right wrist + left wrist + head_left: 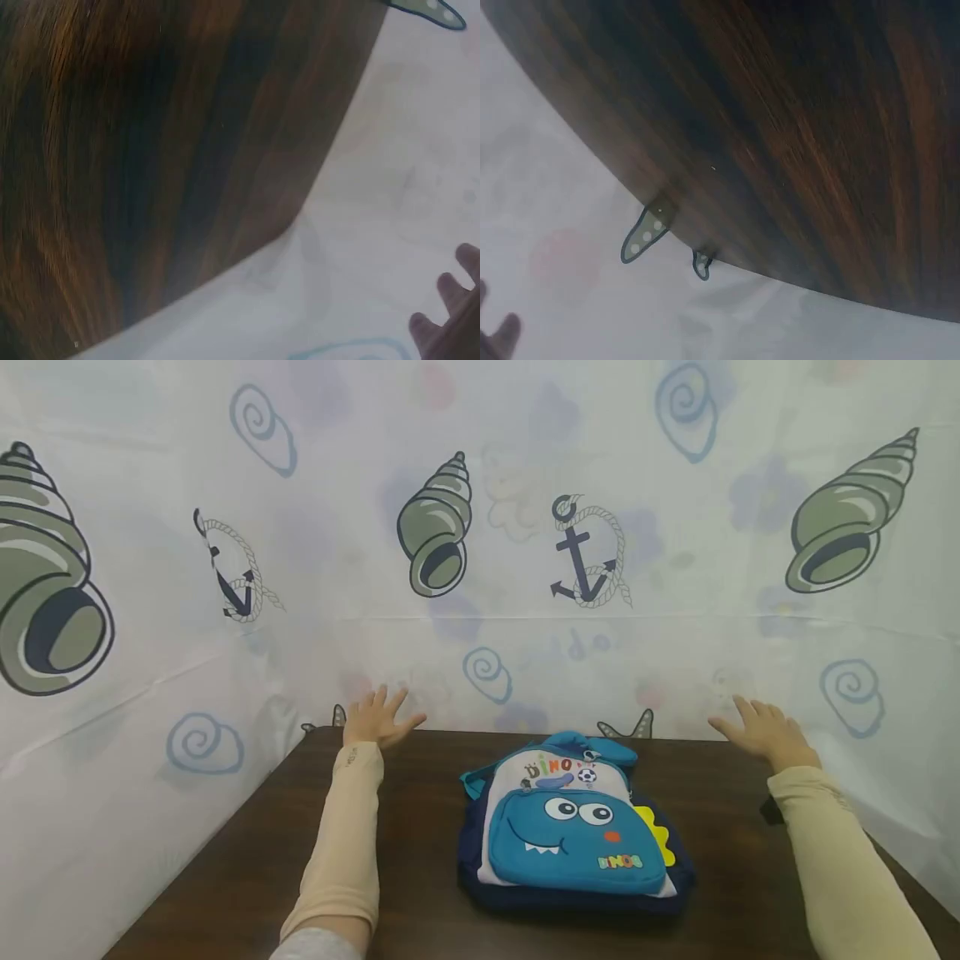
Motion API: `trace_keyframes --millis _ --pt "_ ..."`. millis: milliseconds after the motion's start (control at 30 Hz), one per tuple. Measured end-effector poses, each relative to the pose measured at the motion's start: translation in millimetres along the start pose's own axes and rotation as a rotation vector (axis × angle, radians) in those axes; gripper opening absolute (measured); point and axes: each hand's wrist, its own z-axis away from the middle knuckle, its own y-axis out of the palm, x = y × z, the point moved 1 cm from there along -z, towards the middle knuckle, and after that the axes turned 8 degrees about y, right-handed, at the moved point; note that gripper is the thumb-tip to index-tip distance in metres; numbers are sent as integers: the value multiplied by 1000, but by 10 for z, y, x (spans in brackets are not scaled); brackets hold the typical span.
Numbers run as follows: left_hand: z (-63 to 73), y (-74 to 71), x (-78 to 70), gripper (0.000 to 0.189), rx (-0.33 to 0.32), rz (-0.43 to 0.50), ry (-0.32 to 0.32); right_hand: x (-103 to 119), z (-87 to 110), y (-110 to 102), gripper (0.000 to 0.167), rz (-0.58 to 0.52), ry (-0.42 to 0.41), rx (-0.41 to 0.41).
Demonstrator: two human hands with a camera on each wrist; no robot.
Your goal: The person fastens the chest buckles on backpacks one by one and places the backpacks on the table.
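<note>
A child's backpack lies on the dark wooden table, its front facing up. It has a blue pocket with a cartoon dinosaur face, a white upper part with "DINO" lettering, yellow spikes on one side and navy edges. Off to its left, my left hand is raised near the table's far edge, fingers spread and holding nothing. On the other side my right hand is held up in the same way, also with nothing in it. Only fingertips of each hand enter the wrist views.
A white cloth printed with shells and anchors hangs behind the table and along its left and right sides. Long beige sleeves cover both forearms. The wrist views show the table's wood grain and its far edges against the cloth.
</note>
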Motion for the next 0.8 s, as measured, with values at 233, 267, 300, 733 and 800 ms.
trace_keyframes --millis 233,267,300,733,800 --pt "-162 162 -144 88 -122 -51 172 176 -36 168 103 -12 10 -28" --pt "-182 178 -175 89 -135 -61 197 189 -44 198 103 -7 5 -32" --pt "-198 199 -203 89 -144 -67 218 200 -49 228 104 -1 0 -33" --pt "-237 361 -342 90 -1 -26 141 215 -80 405 107 -11 16 36" --pt "-266 365 -360 89 27 -9 123 230 -71 416 109 -35 24 57"
